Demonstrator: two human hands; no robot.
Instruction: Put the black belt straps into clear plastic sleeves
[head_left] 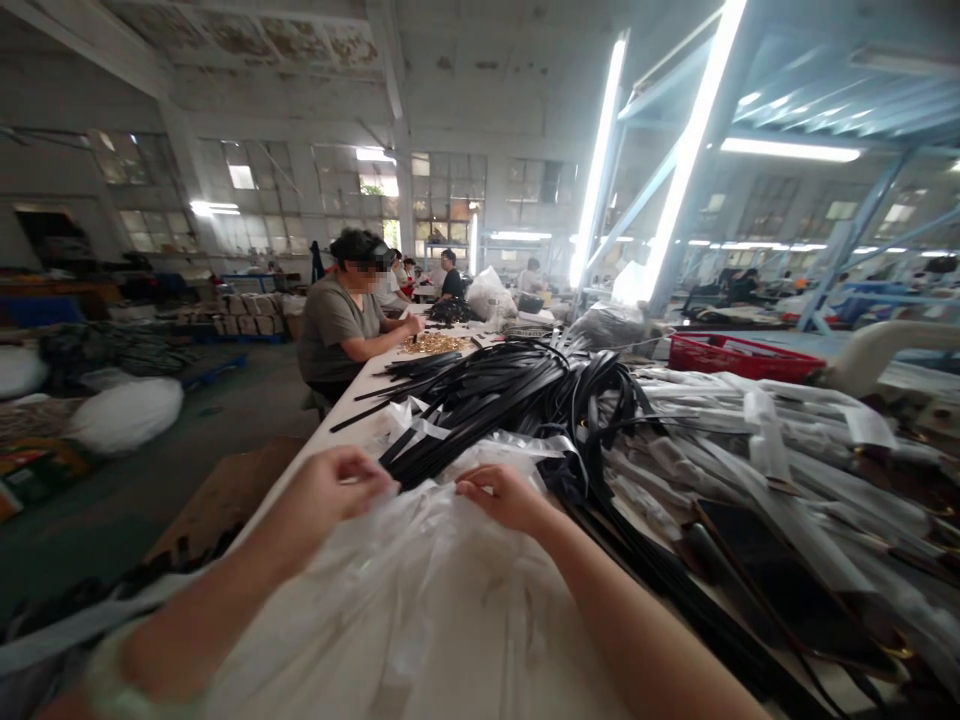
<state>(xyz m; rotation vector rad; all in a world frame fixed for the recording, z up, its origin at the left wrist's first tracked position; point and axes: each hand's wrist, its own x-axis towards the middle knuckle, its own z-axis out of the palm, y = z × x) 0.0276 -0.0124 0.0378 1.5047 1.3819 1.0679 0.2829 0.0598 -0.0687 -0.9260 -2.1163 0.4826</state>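
Observation:
My left hand [346,487] is closed in a pinch at the upper edge of a thin translucent plastic sheet [420,560] spread over the table. To its right, my right hand [499,495] pinches the same plastic between thumb and forefinger. A short gap separates the two hands. Just beyond them lies a pile of black straps [510,385], with shiny clear wrapping at its near end. The plastic's lower part trails toward me and looks blurred.
White-wrapped strips [765,430] and a dark phone [795,580] lie at the right. A red basket [742,357] stands behind them. Across the table's left edge sits a person [341,315] near small gold-coloured pieces [433,343]. Cardboard [225,490] is on the floor at left.

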